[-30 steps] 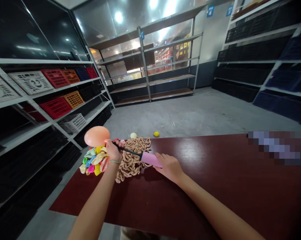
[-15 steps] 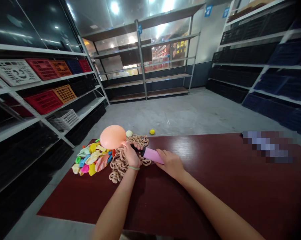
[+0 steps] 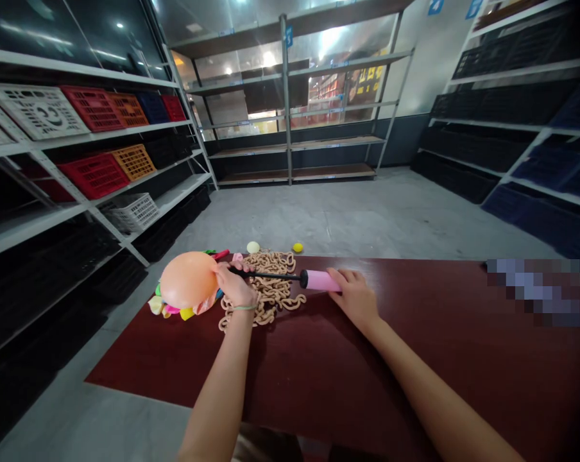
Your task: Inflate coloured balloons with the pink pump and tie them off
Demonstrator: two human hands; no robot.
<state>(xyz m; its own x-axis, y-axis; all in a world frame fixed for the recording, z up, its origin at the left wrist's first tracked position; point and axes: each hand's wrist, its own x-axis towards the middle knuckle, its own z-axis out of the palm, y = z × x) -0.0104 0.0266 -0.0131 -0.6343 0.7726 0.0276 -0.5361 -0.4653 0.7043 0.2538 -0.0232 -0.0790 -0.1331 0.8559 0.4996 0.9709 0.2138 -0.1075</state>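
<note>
A pink balloon pump (image 3: pixel 319 280) with a black rod is stretched between my hands. My right hand (image 3: pixel 355 298) is wrapped around the end of its pink barrel. The fingers of my left hand (image 3: pixel 237 287) close on the pump's black end and on the neck of an inflated peach balloon (image 3: pixel 188 279). That balloon hangs over a pile of flat, uninflated balloons (image 3: pixel 187 314) in several colours, hiding most of them. Beneath the rod lies a heap of beige rope-like loops (image 3: pixel 271 298), partly covered by my left hand.
The dark red table (image 3: pixel 290 372) spans the foreground. A pale balloon (image 3: pixel 253 247) and a small yellow balloon (image 3: pixel 298 248) are at its far edge. A pixelated patch (image 3: pixel 535 289) covers something at the right. Shelves with crates (image 3: pixel 97 173) line the left; a metal rack (image 3: pixel 287 115) stands behind.
My hands have moved apart, drawing out the pump's black rod. The peach balloon has shifted left and down with my left hand and looks somewhat larger. The view has shifted slightly.
</note>
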